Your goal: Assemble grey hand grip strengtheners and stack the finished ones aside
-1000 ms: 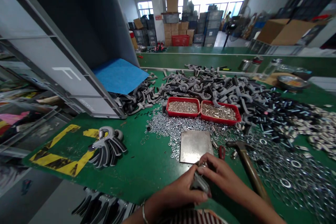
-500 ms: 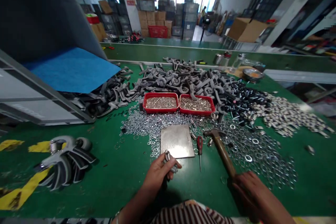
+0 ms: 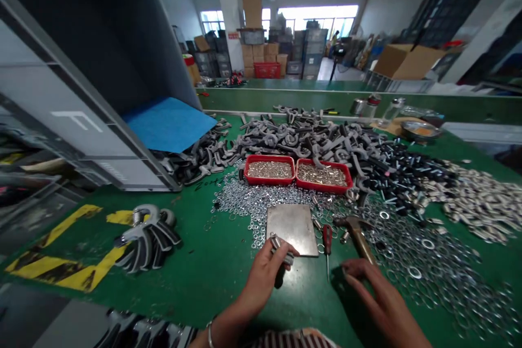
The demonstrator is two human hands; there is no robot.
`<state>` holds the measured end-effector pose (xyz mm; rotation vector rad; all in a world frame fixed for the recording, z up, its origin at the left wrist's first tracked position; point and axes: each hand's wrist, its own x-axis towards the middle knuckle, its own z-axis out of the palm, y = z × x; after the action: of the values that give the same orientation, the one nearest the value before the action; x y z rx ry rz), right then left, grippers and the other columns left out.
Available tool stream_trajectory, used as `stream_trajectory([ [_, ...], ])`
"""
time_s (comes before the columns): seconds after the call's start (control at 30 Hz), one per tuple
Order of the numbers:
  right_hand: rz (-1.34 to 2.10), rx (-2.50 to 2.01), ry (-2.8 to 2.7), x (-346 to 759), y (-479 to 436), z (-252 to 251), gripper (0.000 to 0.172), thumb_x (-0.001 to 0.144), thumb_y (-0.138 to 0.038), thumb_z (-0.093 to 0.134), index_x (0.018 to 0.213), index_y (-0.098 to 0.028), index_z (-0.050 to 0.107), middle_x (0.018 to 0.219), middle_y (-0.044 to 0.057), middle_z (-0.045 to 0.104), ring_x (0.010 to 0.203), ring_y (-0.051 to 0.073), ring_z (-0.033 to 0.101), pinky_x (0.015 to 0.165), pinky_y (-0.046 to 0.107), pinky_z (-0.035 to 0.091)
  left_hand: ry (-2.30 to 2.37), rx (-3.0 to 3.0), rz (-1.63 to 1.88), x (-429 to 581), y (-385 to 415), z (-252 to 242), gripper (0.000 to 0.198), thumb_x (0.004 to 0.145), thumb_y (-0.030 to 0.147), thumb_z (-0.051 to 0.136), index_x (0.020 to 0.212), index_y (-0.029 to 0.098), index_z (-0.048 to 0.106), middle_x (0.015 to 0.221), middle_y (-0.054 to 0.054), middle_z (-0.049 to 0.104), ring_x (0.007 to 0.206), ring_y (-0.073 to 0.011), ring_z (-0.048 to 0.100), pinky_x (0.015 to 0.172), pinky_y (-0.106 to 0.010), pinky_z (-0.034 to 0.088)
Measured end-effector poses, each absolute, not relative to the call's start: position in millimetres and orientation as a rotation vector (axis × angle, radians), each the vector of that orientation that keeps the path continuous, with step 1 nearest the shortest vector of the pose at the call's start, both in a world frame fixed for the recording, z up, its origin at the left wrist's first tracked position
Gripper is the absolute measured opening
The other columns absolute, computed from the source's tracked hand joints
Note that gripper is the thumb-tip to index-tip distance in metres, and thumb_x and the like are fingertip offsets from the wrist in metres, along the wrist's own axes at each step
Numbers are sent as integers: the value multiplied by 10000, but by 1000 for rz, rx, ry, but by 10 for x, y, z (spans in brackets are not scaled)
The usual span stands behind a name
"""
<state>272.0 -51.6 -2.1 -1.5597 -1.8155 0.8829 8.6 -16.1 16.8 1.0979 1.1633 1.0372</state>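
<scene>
My left hand (image 3: 267, 269) pinches a small metal spring part (image 3: 281, 248) just over the lower left corner of a square steel plate (image 3: 291, 228). To the right, my right hand (image 3: 373, 288) hovers over the green table with thumb and fingers apart and nothing between them. A hammer (image 3: 359, 234) lies beyond it, its handle end partly hidden behind the fingers. Between plate and hammer lies a screwdriver with a red handle (image 3: 327, 234). Metal rings (image 3: 432, 277) are spread to the right.
Two red trays (image 3: 269, 179) of small metal pieces stand behind the plate. Grey and black handles (image 3: 302, 133) are heaped further back. A large grey crate (image 3: 134, 160) stands at the left, near several assembled grips (image 3: 150, 244). Metal sleeves (image 3: 481, 201) lie far right.
My right hand has let go of the hammer handle and moved left of it, fingers apart. My left hand still holds the spring part. The whole view has shifted to show more on the left.
</scene>
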Motion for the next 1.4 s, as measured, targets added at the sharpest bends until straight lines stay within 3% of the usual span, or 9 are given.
stream_trajectory([
  [0.13,1464,-1300,-1234,1922,-280,143,304,945,-478,537,1104,-223,584,859,31,666,800,204,641,781,351,495,1253,1135,1093,93,-211,183,424,929,569,493,908,172,642,859,-69,662,761,-178,585,734,-270,454],
  [0.3,1674,-1103,-1098,1408,-56,129,307,923,-494,591,954,-190,622,641,-31,579,608,138,557,636,276,459,1381,1248,1157,33,-209,150,346,969,498,446,982,186,595,946,-77,654,903,-210,590,841,-312,437],
  [0.47,1904,-1014,-954,1423,-35,33,336,926,-497,596,838,-173,608,600,-34,561,514,99,506,542,237,447,1422,1309,1155,10,-192,50,315,985,459,416,1047,193,574,1058,-99,640,1012,-226,583,913,-331,426],
  [0.73,2060,-830,-639,1431,-94,-29,257,896,-413,678,868,-178,576,650,-39,562,505,69,484,468,185,440,1449,1416,1119,63,-127,4,265,1001,401,378,1012,200,551,1028,-85,620,999,-213,574,939,-340,417],
  [0.97,1947,-947,-1102,1458,-74,79,352,849,-514,681,881,-231,473,742,-33,662,446,96,576,438,207,422,1495,1115,1144,91,-156,69,315,912,500,506,954,203,600,946,-92,665,968,-251,604,847,-322,460],
  [1.1,1567,-1207,-1495,1516,-122,33,252,912,-484,595,892,-259,485,649,-59,621,428,121,566,444,229,411,1449,977,1171,156,-186,62,340,859,543,572,928,212,610,924,-97,678,965,-269,607,847,-328,466],
  [1.17,1310,-1272,-1736,1565,-126,2,176,942,-434,563,923,-261,543,668,-31,648,525,155,626,533,260,464,1423,938,1179,176,-188,60,355,855,557,576,932,212,613,949,-101,686,979,-270,610,872,-326,464],
  [1.3,970,-1214,-2041,1652,-96,-66,267,974,-360,500,1204,-266,598,1108,99,739,959,266,711,820,361,522,1347,895,1177,173,-155,90,384,907,539,521,1054,195,605,1110,-108,671,1099,-249,589,985,-303,417],
  [1.4,809,-1278,-2073,1651,-99,-109,375,974,-384,482,1307,-243,582,1172,142,727,942,307,723,816,407,533,1266,900,1160,140,-119,112,399,934,519,503,1139,187,588,1198,-100,643,1153,-235,566,1023,-290,392],
])
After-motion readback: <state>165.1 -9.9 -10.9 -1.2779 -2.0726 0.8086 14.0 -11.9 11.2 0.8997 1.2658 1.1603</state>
